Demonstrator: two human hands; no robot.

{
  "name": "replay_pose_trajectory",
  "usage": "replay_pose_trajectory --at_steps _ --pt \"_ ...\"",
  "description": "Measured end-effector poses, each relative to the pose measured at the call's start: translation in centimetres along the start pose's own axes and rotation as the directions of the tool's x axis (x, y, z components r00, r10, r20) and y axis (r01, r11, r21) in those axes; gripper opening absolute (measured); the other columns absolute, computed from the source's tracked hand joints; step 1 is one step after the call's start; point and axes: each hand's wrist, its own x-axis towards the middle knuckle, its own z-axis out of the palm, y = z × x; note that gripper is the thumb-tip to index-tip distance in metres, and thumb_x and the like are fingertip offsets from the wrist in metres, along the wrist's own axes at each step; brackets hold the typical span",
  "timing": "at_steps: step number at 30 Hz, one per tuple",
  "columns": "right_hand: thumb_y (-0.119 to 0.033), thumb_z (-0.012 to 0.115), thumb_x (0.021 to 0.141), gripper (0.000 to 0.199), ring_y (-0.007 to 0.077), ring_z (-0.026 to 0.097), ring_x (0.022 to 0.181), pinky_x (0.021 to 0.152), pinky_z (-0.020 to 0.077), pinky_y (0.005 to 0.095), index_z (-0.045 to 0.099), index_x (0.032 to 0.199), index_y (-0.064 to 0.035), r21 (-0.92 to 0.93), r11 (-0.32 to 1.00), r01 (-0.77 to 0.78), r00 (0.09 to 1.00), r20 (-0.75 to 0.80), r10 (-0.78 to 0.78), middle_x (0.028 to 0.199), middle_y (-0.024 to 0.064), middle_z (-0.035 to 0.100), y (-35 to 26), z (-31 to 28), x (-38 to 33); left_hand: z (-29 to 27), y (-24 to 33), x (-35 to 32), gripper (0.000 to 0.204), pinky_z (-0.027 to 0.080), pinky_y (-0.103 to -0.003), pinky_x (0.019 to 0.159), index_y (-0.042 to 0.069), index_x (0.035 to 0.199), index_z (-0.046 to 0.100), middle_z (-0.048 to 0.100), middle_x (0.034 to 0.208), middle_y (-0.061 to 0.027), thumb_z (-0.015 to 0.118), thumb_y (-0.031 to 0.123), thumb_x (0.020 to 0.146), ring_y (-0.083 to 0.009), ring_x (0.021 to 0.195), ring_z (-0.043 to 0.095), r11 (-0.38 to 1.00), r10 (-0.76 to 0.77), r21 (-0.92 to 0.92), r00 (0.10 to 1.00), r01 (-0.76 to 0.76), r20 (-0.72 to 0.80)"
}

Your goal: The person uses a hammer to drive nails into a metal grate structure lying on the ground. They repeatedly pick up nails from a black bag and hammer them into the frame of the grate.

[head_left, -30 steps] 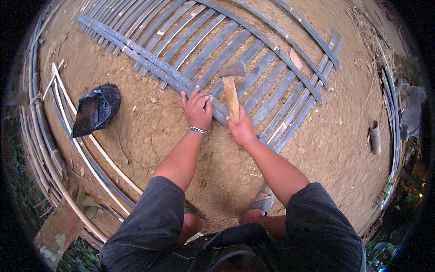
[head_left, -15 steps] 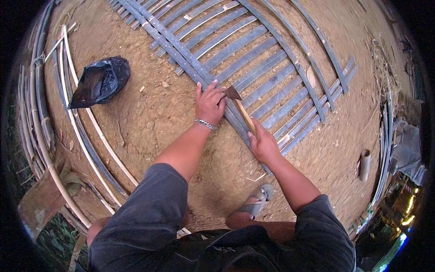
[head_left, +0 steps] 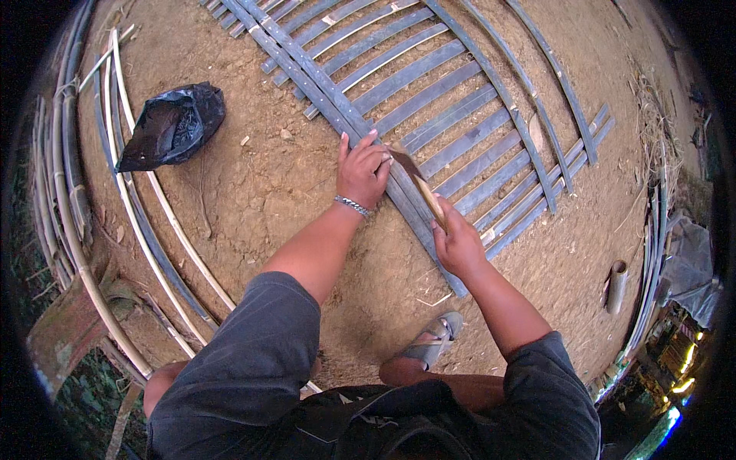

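The right hand [head_left: 458,239] grips one wood-handled tool [head_left: 426,194] over the slatted frame [head_left: 451,112]; the left hand [head_left: 362,175], half-curled, touches two side-by-side rails [head_left: 326,95], any pinch unclear. One black bag [head_left: 172,126] lies left.

Head-worn wide fisheye view, from above, facing down, fairly near the hands [head_left: 363,175]

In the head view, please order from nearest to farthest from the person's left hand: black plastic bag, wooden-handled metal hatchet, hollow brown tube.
1. Wooden-handled metal hatchet: just right of the left hand.
2. Black plastic bag: upper left.
3. Hollow brown tube: far right.
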Motion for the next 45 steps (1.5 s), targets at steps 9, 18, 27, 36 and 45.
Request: replay_pose_trajectory --at_steps 9,18,27,36,45 --pt "-0.015 0.059 0.096 0.053 0.0458 0.063 0.111 0.094 0.0529 0.0486 0.044 0.147 -0.0127 0.000 0.999 0.044 0.997 -0.058 -0.044 0.129 0.0265 0.061 1.1 0.4 -0.2 0.2 0.1 0.2 0.006 0.020 -0.056 0.121 0.012 0.087 0.073 0.075 0.109 -0.0010 0.075 0.013 0.083 -0.0224 0.130 0.058 1.000 0.000 -0.030 1.000 -0.001 -0.019" --pt "-0.014 0.061 0.095 0.052 0.0471 0.064 0.107 0.090 0.0533 0.0494 0.045 0.145 -0.0106 0.010 1.000 -0.021 0.999 -0.039 0.022 0.119 0.0302 0.064 0.7 0.2 -0.3 0.6 -0.2 -0.1 0.005 0.020 -0.056 0.121 0.014 0.087 0.073 0.075 0.107 -0.0003 0.075 0.014 0.082 -0.0215 0.130 0.058 0.999 0.005 -0.033 0.999 -0.007 -0.038" --pt "-0.011 0.060 0.095 0.054 0.0459 0.063 0.112 0.094 0.0520 0.0477 0.044 0.146 -0.0108 -0.017 0.999 -0.042 0.999 0.010 0.043 0.123 0.0290 0.063 -0.6 -0.8 -0.2 0.3 -0.2 0.1 0.009 0.020 -0.056 0.121 0.014 0.087 0.074 0.075 0.105 -0.0011 0.077 0.011 0.080 -0.0214 0.130 0.058 0.999 0.001 -0.042 1.000 -0.002 -0.027" --pt "-0.011 0.059 0.095 0.053 0.0474 0.063 0.110 0.092 0.0516 0.0498 0.044 0.145 -0.0106 -0.008 0.999 -0.045 0.999 -0.017 0.045 0.118 0.0303 0.064 -0.7 -0.6 -0.3 0.4 -0.2 -0.2 0.007 0.020 -0.055 0.121 0.014 0.088 0.074 0.075 0.107 0.0011 0.077 0.015 0.082 -0.0200 0.130 0.058 0.999 0.011 -0.030 1.000 -0.012 -0.024" --pt "-0.011 0.058 0.099 0.047 0.0296 0.068 0.079 0.071 0.0553 0.0414 0.042 0.142 -0.0069 0.483 0.861 -0.161 0.964 -0.109 0.242 0.093 0.0164 0.065 0.7 4.5 1.9 0.2 -0.1 0.1 0.003 0.019 -0.055 0.121 0.013 0.088 0.073 0.075 0.112 0.0006 0.072 0.014 0.085 -0.0213 0.129 0.058 0.996 -0.024 -0.083 1.000 0.023 -0.009"
